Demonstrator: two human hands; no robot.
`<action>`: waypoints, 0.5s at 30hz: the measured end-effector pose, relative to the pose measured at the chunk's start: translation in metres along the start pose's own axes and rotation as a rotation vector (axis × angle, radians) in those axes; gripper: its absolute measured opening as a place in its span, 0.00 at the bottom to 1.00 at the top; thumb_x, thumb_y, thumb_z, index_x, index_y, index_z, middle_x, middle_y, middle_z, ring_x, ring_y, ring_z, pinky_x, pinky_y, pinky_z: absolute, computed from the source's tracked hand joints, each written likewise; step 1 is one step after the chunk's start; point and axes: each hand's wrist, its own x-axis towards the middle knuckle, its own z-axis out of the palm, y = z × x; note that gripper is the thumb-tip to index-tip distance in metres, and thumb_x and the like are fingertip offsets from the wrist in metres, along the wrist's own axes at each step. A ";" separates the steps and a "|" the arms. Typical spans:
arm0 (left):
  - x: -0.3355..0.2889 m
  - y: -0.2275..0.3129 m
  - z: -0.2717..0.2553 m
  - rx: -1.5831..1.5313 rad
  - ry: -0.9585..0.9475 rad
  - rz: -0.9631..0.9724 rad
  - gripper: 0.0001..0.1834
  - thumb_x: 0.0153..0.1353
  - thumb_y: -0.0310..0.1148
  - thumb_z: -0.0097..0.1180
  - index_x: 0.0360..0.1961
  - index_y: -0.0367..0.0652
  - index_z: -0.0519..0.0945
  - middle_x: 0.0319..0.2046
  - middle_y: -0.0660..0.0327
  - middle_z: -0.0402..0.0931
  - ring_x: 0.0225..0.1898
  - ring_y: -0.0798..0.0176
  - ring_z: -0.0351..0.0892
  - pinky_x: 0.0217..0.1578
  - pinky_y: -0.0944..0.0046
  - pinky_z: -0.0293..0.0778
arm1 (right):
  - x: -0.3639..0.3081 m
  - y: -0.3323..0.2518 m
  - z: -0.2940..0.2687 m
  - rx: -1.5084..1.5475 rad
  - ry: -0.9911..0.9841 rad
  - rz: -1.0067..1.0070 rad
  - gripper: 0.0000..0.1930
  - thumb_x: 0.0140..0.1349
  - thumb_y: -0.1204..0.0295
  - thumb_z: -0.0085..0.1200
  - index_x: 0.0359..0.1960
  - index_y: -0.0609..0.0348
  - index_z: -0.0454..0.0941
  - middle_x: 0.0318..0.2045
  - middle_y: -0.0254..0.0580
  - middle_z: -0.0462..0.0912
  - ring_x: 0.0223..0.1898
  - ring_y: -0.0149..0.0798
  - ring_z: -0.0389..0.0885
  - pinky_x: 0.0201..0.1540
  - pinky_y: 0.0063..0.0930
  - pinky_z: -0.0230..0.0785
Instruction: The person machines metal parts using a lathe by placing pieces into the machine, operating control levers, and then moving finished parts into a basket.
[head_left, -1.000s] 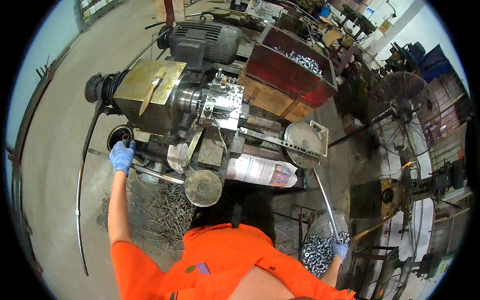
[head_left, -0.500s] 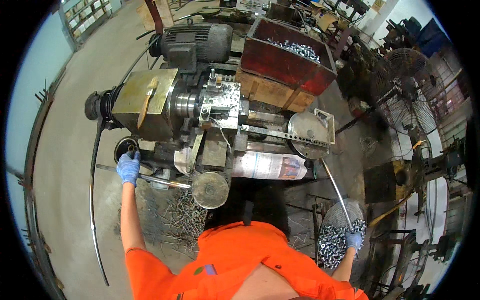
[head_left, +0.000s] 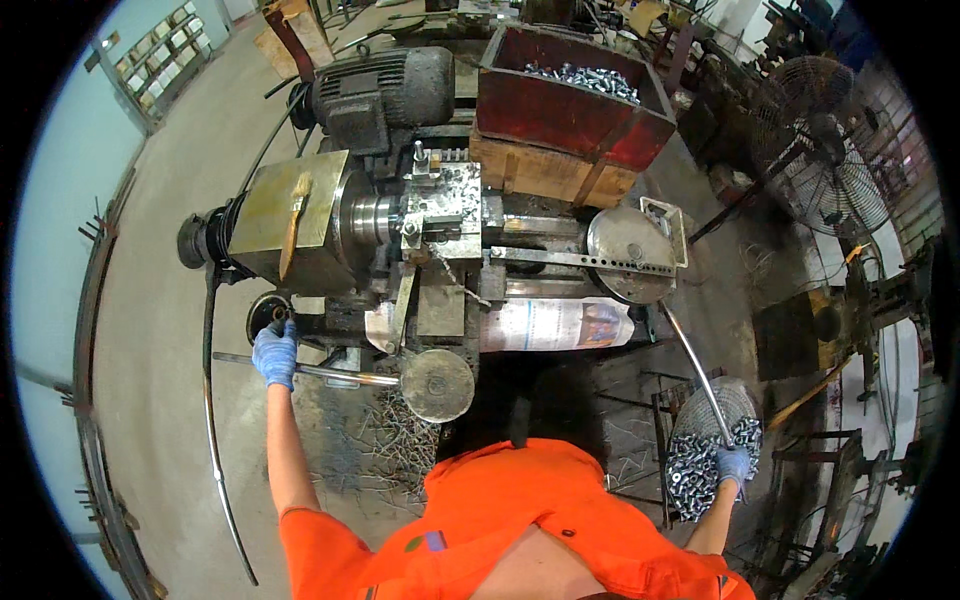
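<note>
My left hand [head_left: 275, 354], in a blue glove, has its fingers closed at the hub of a small dark handwheel [head_left: 257, 312] at the machine's left front. My right hand [head_left: 733, 465], also gloved, is wrapped around the lower end of a shiny metal rod [head_left: 695, 362]. That rod slopes down from beneath a round metal disc [head_left: 630, 245]. Under and beside my right hand lies a wire basket [head_left: 722, 398] holding many small metal pieces. Between my hands stands a greasy machine with a metal block [head_left: 445, 205] and a perforated bar [head_left: 560, 259] reaching the disc.
A brush [head_left: 293, 228] lies on the brass-coloured cover. Behind stand a motor [head_left: 400, 88] and a red bin [head_left: 570, 112] of metal pieces on a wooden crate [head_left: 545, 170]. A fan [head_left: 822, 150] stands at the right. Thin metal scraps [head_left: 400, 440] litter the floor.
The view has shifted, so the machine and both hands sit farther right in the picture. Both hands keep their places at the handwheel and the rod.
</note>
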 end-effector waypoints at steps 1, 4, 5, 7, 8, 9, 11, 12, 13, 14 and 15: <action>0.000 0.000 -0.001 0.004 -0.002 0.006 0.19 0.54 0.49 0.55 0.36 0.46 0.83 0.35 0.53 0.80 0.37 0.50 0.79 0.39 0.56 0.73 | -0.001 -0.004 -0.001 0.003 -0.004 0.014 0.23 0.41 0.58 0.60 0.36 0.63 0.79 0.37 0.61 0.79 0.43 0.56 0.78 0.47 0.39 0.69; 0.000 0.004 -0.002 0.005 -0.019 0.006 0.19 0.54 0.49 0.55 0.37 0.46 0.83 0.35 0.53 0.80 0.38 0.50 0.79 0.39 0.56 0.73 | -0.002 -0.008 -0.003 -0.006 0.000 0.040 0.23 0.39 0.59 0.62 0.37 0.62 0.79 0.37 0.60 0.79 0.42 0.56 0.78 0.46 0.41 0.69; -0.001 0.004 -0.003 0.006 -0.024 0.000 0.19 0.54 0.49 0.55 0.37 0.46 0.83 0.35 0.53 0.80 0.38 0.50 0.79 0.39 0.56 0.73 | 0.000 -0.007 -0.001 -0.022 0.006 0.033 0.23 0.40 0.59 0.62 0.37 0.62 0.79 0.37 0.59 0.80 0.41 0.56 0.78 0.46 0.41 0.69; -0.002 0.004 -0.002 0.010 -0.004 0.001 0.19 0.54 0.49 0.55 0.37 0.46 0.83 0.35 0.53 0.80 0.38 0.50 0.79 0.39 0.55 0.73 | 0.004 -0.010 0.001 -0.052 -0.005 0.031 0.24 0.41 0.56 0.62 0.37 0.61 0.80 0.37 0.56 0.80 0.41 0.54 0.79 0.45 0.41 0.70; -0.002 0.006 -0.002 0.010 0.007 0.004 0.19 0.54 0.49 0.55 0.37 0.46 0.83 0.35 0.53 0.80 0.38 0.50 0.79 0.39 0.55 0.73 | 0.008 -0.007 0.010 -0.026 0.014 0.013 0.24 0.41 0.56 0.62 0.37 0.60 0.80 0.37 0.55 0.81 0.40 0.54 0.79 0.45 0.41 0.70; -0.002 0.008 -0.002 0.009 0.006 0.001 0.19 0.54 0.49 0.55 0.37 0.46 0.83 0.35 0.53 0.80 0.38 0.50 0.79 0.39 0.55 0.73 | 0.015 0.000 0.021 -0.002 0.037 -0.006 0.24 0.41 0.55 0.62 0.37 0.59 0.80 0.37 0.54 0.81 0.40 0.53 0.79 0.45 0.40 0.70; -0.005 0.007 -0.003 0.018 0.008 -0.020 0.19 0.54 0.49 0.55 0.37 0.45 0.83 0.36 0.53 0.80 0.38 0.50 0.79 0.39 0.55 0.73 | 0.006 -0.031 0.002 0.019 0.004 -0.023 0.23 0.42 0.53 0.60 0.37 0.55 0.80 0.36 0.53 0.81 0.40 0.53 0.79 0.46 0.38 0.70; -0.001 0.003 0.003 -0.005 0.009 -0.011 0.19 0.54 0.49 0.55 0.37 0.45 0.83 0.35 0.53 0.80 0.37 0.50 0.79 0.39 0.55 0.73 | 0.011 -0.033 0.017 -0.064 0.122 -0.074 0.23 0.44 0.53 0.59 0.40 0.52 0.80 0.39 0.52 0.81 0.44 0.51 0.78 0.48 0.40 0.68; 0.003 -0.009 0.011 -0.020 0.015 -0.008 0.19 0.54 0.49 0.55 0.37 0.45 0.83 0.35 0.53 0.80 0.37 0.50 0.79 0.39 0.55 0.73 | 0.007 -0.047 0.018 -0.080 0.207 -0.144 0.24 0.44 0.53 0.59 0.42 0.51 0.79 0.41 0.50 0.80 0.46 0.52 0.76 0.51 0.42 0.65; 0.005 -0.016 0.014 -0.035 0.020 0.000 0.19 0.54 0.49 0.55 0.36 0.45 0.83 0.34 0.53 0.80 0.37 0.50 0.80 0.39 0.55 0.73 | -0.003 -0.071 0.017 -0.094 0.291 -0.211 0.25 0.44 0.53 0.58 0.44 0.49 0.79 0.43 0.49 0.79 0.49 0.52 0.73 0.54 0.44 0.62; 0.003 -0.008 0.010 -0.027 0.006 0.004 0.19 0.54 0.49 0.55 0.36 0.45 0.83 0.34 0.53 0.80 0.36 0.50 0.80 0.39 0.55 0.73 | -0.012 -0.106 -0.007 -0.108 0.115 -0.128 0.27 0.44 0.52 0.58 0.48 0.46 0.76 0.47 0.46 0.77 0.54 0.53 0.68 0.59 0.48 0.54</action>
